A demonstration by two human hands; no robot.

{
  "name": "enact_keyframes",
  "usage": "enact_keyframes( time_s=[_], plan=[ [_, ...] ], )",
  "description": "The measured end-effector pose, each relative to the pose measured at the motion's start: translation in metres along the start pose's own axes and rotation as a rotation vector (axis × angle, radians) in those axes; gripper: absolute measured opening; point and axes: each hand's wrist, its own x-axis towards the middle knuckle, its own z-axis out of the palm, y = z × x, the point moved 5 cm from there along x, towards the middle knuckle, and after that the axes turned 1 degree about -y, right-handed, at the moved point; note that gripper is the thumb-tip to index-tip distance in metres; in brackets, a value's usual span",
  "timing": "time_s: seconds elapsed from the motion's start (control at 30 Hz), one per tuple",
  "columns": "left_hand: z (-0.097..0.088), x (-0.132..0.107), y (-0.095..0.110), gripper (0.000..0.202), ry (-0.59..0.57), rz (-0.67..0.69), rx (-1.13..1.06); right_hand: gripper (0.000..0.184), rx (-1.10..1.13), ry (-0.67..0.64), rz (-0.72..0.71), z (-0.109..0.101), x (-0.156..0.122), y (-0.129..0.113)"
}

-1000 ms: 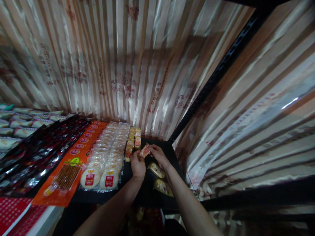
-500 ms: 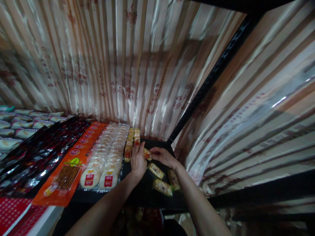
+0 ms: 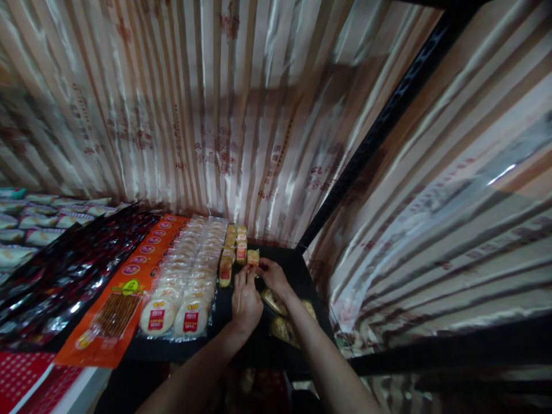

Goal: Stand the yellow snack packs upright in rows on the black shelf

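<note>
Side by side over the black shelf point(image 3: 254, 351), my two hands meet at a small wrapped pastry point(image 3: 253, 258) in clear film with a red and yellow label. My left hand point(image 3: 247, 296) pinches its near end from the left. From the right, the fingertips of my right hand point(image 3: 274, 278) close on its side. Just left of it are two short rows of similar wrapped pastries, a left row point(image 3: 225, 269) and a right row point(image 3: 241, 247). More loose pastries point(image 3: 282, 330) lie beneath my right forearm, which partly covers them.
Left of the rows are round rice crackers point(image 3: 190, 316) in clear packs, orange snack packets point(image 3: 114, 316), dark shiny packets point(image 3: 64, 282) and pale packets point(image 3: 38, 221). A black metal post point(image 3: 371, 146) rises at the back right corner. Striped plastic sheeting point(image 3: 207, 103) hangs behind.
The pastry between my hands has moved back and slightly left, and now stands beside the right row. My right hand has shifted left, and its forearm now covers more of the loose pastries.
</note>
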Motion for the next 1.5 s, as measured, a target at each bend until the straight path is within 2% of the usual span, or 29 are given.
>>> enact_keyframes(
  time_s=[0.17,0.33,0.57,0.87,1.0,1.1,1.2,1.33,1.5],
  plan=[
    [0.012,0.004,-0.014,0.059,-0.044,-0.062,0.003,0.011,-0.056,0.011,0.008,0.016,0.006,0.001],
    [0.013,0.011,-0.023,0.059,-0.011,-0.091,-0.005,0.014,-0.074,0.057,-0.003,0.026,0.009,-0.005],
    [0.018,0.012,-0.034,0.058,0.046,-0.051,-0.036,0.016,-0.144,0.102,-0.014,0.033,0.012,-0.006],
    [0.03,0.012,-0.042,0.056,0.072,-0.025,-0.074,0.012,-0.227,0.086,-0.034,0.039,0.011,-0.004],
    [0.027,0.012,-0.04,0.055,0.042,-0.028,-0.087,0.017,-0.231,0.078,-0.014,0.036,0.009,-0.005],
    [0.02,0.011,-0.034,0.058,0.015,-0.051,-0.077,0.018,-0.301,0.069,0.02,0.02,0.004,-0.005],
    [0.014,0.007,-0.025,0.057,-0.036,-0.099,-0.048,0.015,-0.436,-0.019,0.034,-0.003,-0.007,-0.006],
    [0.013,-0.003,-0.015,0.051,-0.149,-0.203,-0.007,0.024,-0.661,-0.248,0.038,-0.027,-0.028,-0.008],
    [0.014,-0.015,-0.009,0.046,-0.24,-0.249,-0.021,0.049,-0.887,-0.43,0.045,-0.028,-0.051,-0.007]
  ],
)
